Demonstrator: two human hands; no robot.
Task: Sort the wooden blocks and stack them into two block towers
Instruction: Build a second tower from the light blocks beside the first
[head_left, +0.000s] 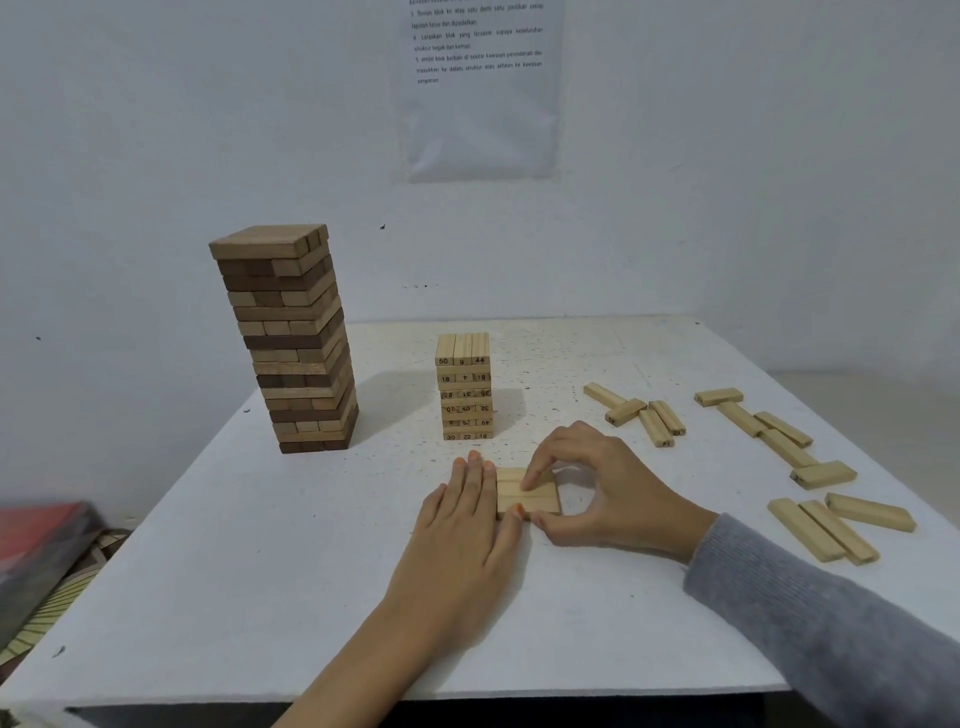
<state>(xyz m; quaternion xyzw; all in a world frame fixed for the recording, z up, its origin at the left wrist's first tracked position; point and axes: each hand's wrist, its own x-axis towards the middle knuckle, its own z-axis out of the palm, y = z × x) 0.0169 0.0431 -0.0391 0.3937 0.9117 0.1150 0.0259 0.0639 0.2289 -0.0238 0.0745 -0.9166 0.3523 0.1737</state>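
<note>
Hands on block row (543, 501)
Left hand (462, 525) fingers straight against its left edge; right hand (608, 493) fingers pinch it; numbered tower (465, 387) near behind.

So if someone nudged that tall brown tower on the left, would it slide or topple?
Likely topple: the tall tower stands many layers high on a narrow base. Its layers seem only to rest on each other, so a low push might slide single pieces out instead. A high push looks riskiest.

Two towers (291, 338), twelve scattered blocks (823, 474), two hands (462, 530)
</note>
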